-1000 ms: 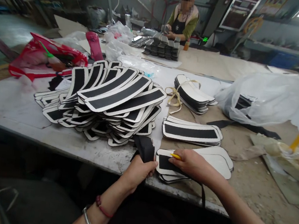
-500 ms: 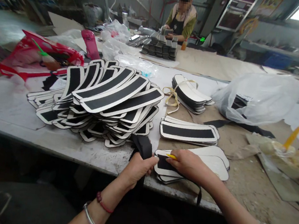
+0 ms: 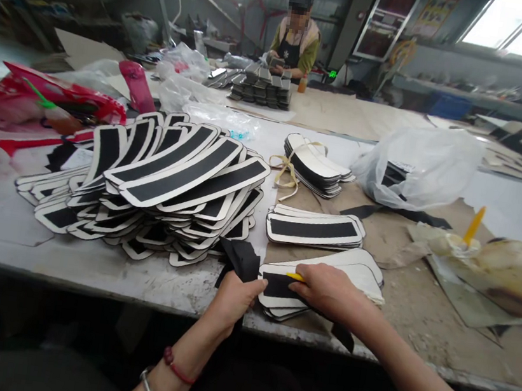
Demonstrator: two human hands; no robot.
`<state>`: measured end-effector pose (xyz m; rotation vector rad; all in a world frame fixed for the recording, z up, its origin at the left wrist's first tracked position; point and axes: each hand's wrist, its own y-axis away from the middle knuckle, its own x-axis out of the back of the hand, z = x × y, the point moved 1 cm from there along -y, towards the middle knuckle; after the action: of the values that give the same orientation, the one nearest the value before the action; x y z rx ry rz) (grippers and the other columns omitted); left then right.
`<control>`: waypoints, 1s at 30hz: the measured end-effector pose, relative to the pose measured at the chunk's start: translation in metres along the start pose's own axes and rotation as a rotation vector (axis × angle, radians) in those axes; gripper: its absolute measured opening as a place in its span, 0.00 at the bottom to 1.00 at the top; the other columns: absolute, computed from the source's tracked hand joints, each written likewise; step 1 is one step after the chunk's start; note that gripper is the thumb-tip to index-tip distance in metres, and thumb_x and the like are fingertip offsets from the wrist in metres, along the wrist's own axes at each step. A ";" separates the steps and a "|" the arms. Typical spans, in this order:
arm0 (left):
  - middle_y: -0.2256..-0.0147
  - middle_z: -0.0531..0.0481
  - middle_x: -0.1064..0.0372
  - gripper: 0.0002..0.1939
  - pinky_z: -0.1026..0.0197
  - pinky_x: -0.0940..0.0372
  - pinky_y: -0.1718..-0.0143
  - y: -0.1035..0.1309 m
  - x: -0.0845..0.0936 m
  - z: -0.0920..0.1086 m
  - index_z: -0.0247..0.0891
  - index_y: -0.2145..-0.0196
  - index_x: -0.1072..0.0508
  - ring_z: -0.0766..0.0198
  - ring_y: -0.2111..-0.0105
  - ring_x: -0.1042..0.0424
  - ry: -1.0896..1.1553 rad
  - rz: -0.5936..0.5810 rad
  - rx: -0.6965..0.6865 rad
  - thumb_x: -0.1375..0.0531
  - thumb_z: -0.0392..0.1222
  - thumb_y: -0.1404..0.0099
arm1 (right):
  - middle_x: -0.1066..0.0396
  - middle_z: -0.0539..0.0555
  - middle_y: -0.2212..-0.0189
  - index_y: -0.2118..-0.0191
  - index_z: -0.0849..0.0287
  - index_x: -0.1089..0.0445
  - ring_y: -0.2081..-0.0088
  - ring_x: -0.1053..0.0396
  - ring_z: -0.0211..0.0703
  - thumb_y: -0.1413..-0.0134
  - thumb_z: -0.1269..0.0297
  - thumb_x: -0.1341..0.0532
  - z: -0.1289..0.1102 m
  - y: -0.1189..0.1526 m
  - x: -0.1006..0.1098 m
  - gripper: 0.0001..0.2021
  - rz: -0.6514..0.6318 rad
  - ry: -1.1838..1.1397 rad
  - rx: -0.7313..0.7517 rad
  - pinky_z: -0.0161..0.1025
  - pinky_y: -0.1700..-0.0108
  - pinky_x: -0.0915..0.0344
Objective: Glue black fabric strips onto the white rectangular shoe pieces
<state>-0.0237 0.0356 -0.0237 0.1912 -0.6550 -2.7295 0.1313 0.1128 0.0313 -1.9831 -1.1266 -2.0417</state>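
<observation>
At the desk [image 3: 135, 276], the left hand [image 3: 232, 297] pinches black cloth [image 3: 243, 260], maybe steadying it, and the right hand [image 3: 330, 288] grips a yellow stick [image 3: 296, 276].

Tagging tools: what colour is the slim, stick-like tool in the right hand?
Yellow where visible: the slim tool in the right hand; head view.
</observation>
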 end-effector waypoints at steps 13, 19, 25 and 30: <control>0.86 0.56 0.41 0.13 0.67 0.49 0.84 0.002 0.007 -0.005 0.35 0.82 0.35 0.71 0.86 0.45 0.008 0.020 0.001 0.35 0.44 0.56 | 0.27 0.57 0.67 0.66 0.58 0.33 0.64 0.31 0.47 0.44 0.54 0.48 0.118 0.051 -0.011 0.14 0.189 -0.145 -0.282 0.37 0.64 0.44; 0.86 0.57 0.41 0.14 0.66 0.49 0.83 0.005 0.007 -0.005 0.36 0.81 0.35 0.70 0.85 0.45 0.006 0.030 0.011 0.34 0.45 0.58 | 0.27 0.59 0.64 0.63 0.57 0.33 0.61 0.30 0.52 0.44 0.49 0.49 0.111 0.039 -0.020 0.17 0.182 0.006 -0.388 0.39 0.65 0.44; 0.85 0.56 0.41 0.15 0.66 0.48 0.82 0.005 0.007 -0.004 0.36 0.82 0.36 0.70 0.84 0.45 -0.010 0.018 0.021 0.34 0.46 0.57 | 0.27 0.59 0.65 0.63 0.57 0.32 0.62 0.31 0.50 0.44 0.49 0.49 0.117 0.035 -0.027 0.17 0.190 -0.050 -0.369 0.38 0.65 0.45; 0.86 0.56 0.41 0.15 0.66 0.48 0.83 0.005 0.007 -0.003 0.36 0.81 0.35 0.70 0.84 0.45 -0.009 0.002 0.027 0.34 0.47 0.56 | 0.27 0.57 0.67 0.64 0.57 0.31 0.64 0.31 0.46 0.45 0.50 0.46 0.120 0.032 -0.029 0.16 0.206 -0.088 -0.375 0.37 0.65 0.46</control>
<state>-0.0280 0.0273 -0.0243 0.1850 -0.6945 -2.7218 0.2532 0.1422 0.0065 -2.2598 -0.5456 -2.1981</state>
